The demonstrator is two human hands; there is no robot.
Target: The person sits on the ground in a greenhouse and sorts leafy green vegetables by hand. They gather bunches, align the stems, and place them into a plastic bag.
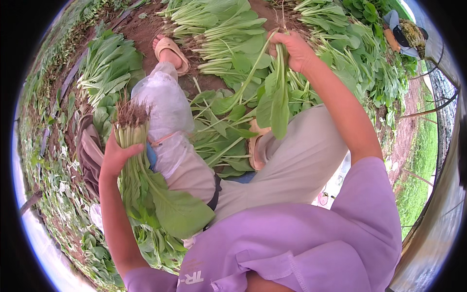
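Note:
My left hand (118, 155) is closed around a thick bunch of leafy green vegetables (136, 175), its brown roots upward and its broad leaves hanging beside my thigh. Up ahead on the right, my right hand (292, 49) grips a few leafy green plants (279, 95) near their root end, the leaves dangling over my bent knee. Loose leaves and stems (226, 146) lie on the ground between my legs. Rows of uprooted greens (226, 47) are laid out just beyond my foot.
More laid greens (109, 62) lie at the left and others (350, 47) at the right. A dark cloth item (89, 153) is beside my left arm. Another person (405, 34) is low at the far right, near curved poles and sheeting (443, 106). Bare soil (142, 29) shows ahead.

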